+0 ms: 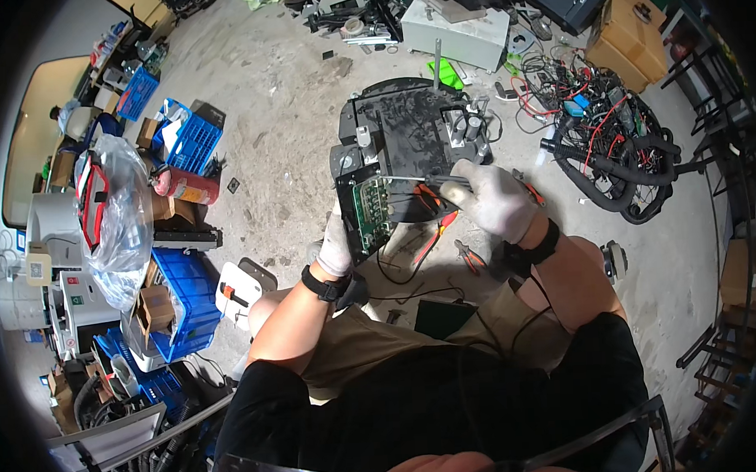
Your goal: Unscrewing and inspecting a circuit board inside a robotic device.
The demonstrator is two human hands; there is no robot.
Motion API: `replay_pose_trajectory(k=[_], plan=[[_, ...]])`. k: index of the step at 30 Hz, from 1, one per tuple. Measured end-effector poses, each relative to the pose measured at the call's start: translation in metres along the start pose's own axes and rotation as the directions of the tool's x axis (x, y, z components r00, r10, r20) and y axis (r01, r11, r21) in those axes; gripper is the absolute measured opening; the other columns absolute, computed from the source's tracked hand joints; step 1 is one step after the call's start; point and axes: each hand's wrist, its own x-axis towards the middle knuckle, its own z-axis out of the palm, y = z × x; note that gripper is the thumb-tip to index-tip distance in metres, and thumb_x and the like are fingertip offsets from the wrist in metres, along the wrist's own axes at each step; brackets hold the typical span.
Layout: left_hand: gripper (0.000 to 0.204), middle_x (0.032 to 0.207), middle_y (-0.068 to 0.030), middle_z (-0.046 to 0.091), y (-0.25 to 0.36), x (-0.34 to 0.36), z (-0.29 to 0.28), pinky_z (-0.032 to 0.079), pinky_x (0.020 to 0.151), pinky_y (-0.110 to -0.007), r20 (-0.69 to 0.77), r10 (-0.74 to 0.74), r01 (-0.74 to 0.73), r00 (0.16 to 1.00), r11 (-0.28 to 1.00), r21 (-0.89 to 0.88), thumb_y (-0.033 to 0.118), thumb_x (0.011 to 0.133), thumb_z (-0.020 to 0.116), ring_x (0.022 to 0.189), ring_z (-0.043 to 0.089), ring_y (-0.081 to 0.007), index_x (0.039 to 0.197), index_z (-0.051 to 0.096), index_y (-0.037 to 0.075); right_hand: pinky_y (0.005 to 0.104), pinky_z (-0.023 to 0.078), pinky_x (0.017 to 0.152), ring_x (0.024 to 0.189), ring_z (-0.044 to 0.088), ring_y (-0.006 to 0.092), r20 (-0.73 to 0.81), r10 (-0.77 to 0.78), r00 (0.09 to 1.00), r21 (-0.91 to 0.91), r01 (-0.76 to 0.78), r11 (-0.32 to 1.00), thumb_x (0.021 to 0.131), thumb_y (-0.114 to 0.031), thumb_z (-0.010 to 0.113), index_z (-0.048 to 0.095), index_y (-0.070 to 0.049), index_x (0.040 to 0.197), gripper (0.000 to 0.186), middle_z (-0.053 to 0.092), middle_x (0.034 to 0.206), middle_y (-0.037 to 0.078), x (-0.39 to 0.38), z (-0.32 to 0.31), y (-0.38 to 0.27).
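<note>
My left hand [335, 245], in a white glove, grips the edge of a black panel carrying a green circuit board [372, 213], tilted up in front of me. In my gloved right hand [495, 201] is a screwdriver [405, 178]. Its shaft points left, with the tip at the board's upper edge; whether it touches a screw is too small to tell. Behind both hands lies a dusty black machine base [407, 133] with metal posts and motor-like parts. Red-and-yellow pliers [437, 236] and orange-handled cutters [471, 256] lie on the floor near my right hand.
A tangle of cables and black hoses [610, 133] lies at right. A white metal box [456, 37] and a cardboard box [627, 33] stand at the back. Blue crates [187, 303] and a red cylinder [187, 186] line the left. A dark green board [443, 318] lies between my legs.
</note>
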Motion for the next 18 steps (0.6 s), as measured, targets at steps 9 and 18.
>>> replay_pose_trajectory(k=[9,18], plan=[[0.077,0.129,-0.0137,0.055,-0.006,0.008,-0.010,0.051,0.093,-0.042,0.066,0.033,-0.029,0.997,0.998,-0.057,0.065,0.091,0.038,0.110,0.058,-0.0276,0.140,0.039,0.006,0.0382,0.050,0.070,0.077,0.065,0.0317,-0.201,-0.204,0.958,0.044,0.217,0.975,0.089,-0.014,0.061,0.059,0.000,0.105,0.021,0.066,0.086,0.017,-0.001,0.005,0.000],[0.091,0.132,-0.0140,0.052,-0.001,0.001,0.001,0.052,0.092,-0.043,0.181,-0.099,0.116,0.979,0.989,-0.088,0.071,0.082,0.050,0.115,0.057,-0.0292,0.144,0.033,0.006,0.0388,0.049,0.078,0.087,0.063,0.0352,-0.151,-0.417,0.897,-0.092,0.407,0.909,0.082,-0.010,0.065,0.060,0.000,0.109,0.029,0.066,0.092,0.017,0.004,-0.003,0.000]])
